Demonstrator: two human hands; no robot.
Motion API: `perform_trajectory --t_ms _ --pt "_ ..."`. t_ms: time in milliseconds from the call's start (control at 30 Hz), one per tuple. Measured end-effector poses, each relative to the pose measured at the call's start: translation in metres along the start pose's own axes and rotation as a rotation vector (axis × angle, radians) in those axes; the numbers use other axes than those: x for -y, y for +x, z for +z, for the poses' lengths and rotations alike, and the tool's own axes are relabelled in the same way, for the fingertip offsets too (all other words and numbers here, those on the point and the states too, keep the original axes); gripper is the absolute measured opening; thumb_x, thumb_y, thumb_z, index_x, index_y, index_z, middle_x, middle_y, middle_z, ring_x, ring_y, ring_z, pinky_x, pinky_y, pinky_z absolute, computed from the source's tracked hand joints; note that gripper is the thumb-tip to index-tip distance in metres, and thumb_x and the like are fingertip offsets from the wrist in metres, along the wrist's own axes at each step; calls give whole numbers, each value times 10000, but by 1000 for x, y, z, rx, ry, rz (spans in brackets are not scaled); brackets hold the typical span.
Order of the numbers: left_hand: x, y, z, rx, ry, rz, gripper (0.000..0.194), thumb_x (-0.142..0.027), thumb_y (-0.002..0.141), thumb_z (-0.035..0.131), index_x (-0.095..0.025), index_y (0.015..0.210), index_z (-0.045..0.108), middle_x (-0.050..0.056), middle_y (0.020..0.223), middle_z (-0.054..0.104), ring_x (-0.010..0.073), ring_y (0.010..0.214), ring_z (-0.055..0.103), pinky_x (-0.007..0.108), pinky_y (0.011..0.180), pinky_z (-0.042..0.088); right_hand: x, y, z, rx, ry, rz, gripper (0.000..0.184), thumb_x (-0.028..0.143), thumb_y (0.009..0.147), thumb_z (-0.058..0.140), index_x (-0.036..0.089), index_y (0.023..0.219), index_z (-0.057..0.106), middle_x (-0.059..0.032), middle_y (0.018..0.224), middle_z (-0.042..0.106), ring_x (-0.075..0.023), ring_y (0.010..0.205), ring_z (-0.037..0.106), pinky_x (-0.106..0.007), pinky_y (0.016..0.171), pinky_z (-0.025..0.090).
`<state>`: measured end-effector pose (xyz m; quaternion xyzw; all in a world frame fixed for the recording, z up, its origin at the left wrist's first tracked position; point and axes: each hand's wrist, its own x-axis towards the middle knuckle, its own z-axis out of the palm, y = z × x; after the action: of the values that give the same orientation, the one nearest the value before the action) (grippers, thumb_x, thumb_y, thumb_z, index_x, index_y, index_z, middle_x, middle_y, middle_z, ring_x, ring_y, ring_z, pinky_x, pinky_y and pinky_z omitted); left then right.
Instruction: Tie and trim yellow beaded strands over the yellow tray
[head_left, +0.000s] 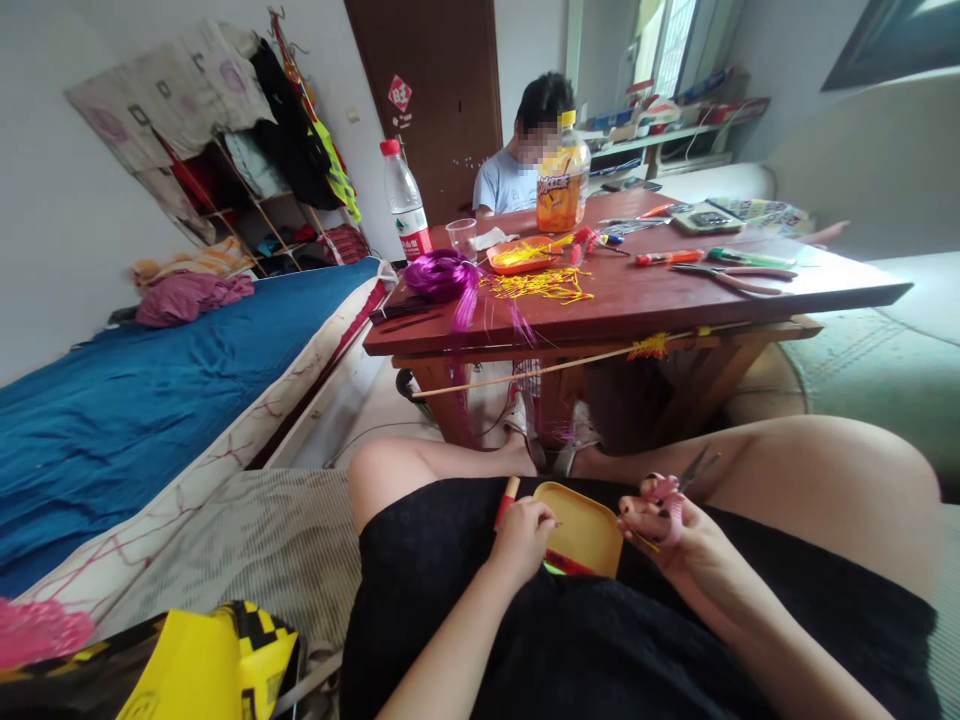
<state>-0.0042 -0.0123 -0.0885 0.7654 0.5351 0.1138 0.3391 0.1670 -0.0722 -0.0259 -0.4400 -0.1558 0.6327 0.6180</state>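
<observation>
Pink-handled scissors are looped on the fingers of my right hand, blades pointing up and to the right. A short bit of yellow strand shows under those fingers. My left hand is closed in a pinch over the left rim of a shallow yellow tray on my lap. Whatever sits in the pinch is too small to make out; a tiny dark tip shows. A tan and red stick-like piece stands out beside the left knuckles. Something red and green lies at the tray's near end, partly hidden.
Ahead is a red-brown table bearing purple strands, yellow strands, pliers, a water bottle and a tea bottle. A thin stick runs along its front edge. Another person sits behind it.
</observation>
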Motion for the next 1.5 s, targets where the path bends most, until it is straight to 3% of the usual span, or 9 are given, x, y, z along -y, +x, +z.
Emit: perform_trajectory --t_ms 267,500,600,733,900,1033,1133,1333,1500 --pt "2 -2 6 -40 73 -59 279 -293 871 520 -164 1117 541 79 1124 573 200 930 587 407 783 500 -19 8 -7 -17 -33 -5 401 142 505 797 196 764 496 72 596 594 -81 545 549 -191 581 439" --pt "4 -4 7 -83 58 -25 257 -298 869 524 -152 1078 558 70 1067 596 188 888 599 393 763 504 -40 21 -9 -46 -94 84 415 117 465 783 199 732 477 74 566 582 -101 539 573 -183 528 416" --pt "6 -3 9 -97 43 -1 196 -285 857 544 -138 976 596 50 976 622 173 841 604 379 748 501 -42 22 -11 -54 -96 93 399 112 483 766 204 739 474 75 583 591 -96 556 580 -174 536 418" --pt "5 -4 9 -114 14 48 132 -142 817 543 -144 800 674 54 839 635 181 789 605 355 740 491 -40 21 -13 -68 -92 89 413 108 460 775 205 727 476 79 571 591 -105 557 587 -181 537 425" --pt "-9 -11 -7 -172 -7 120 183 -86 767 538 -182 791 691 67 942 643 230 967 563 415 910 403 -38 18 -13 -58 -70 61 415 121 445 793 204 710 484 82 549 582 -94 498 548 -200 544 428" --pt "-20 -18 -22 -185 -32 127 129 -86 714 594 -189 669 658 54 872 652 239 925 567 431 896 400 -35 11 -9 -14 -41 32 411 149 467 804 206 734 497 91 554 563 -83 516 527 -191 563 419" --pt "-27 -24 -29 -161 -69 118 164 -55 663 623 -179 765 656 57 871 656 233 899 579 397 843 438 -30 2 -3 34 -31 26 421 144 486 814 211 749 492 98 568 550 -68 526 501 -172 564 406" --pt "-61 -60 -52 -66 -137 160 509 -152 528 766 -211 1010 614 68 1048 641 272 1022 552 421 897 417 -17 -25 11 117 -45 -1 410 188 533 818 216 813 521 68 626 595 -86 590 516 -199 628 425" --pt "-91 -93 -70 -168 -321 143 164 -145 712 641 -191 869 634 39 908 657 198 895 594 331 831 446 -14 -49 24 174 -60 -48 351 256 572 807 208 788 534 60 603 585 -87 584 489 -210 647 408"
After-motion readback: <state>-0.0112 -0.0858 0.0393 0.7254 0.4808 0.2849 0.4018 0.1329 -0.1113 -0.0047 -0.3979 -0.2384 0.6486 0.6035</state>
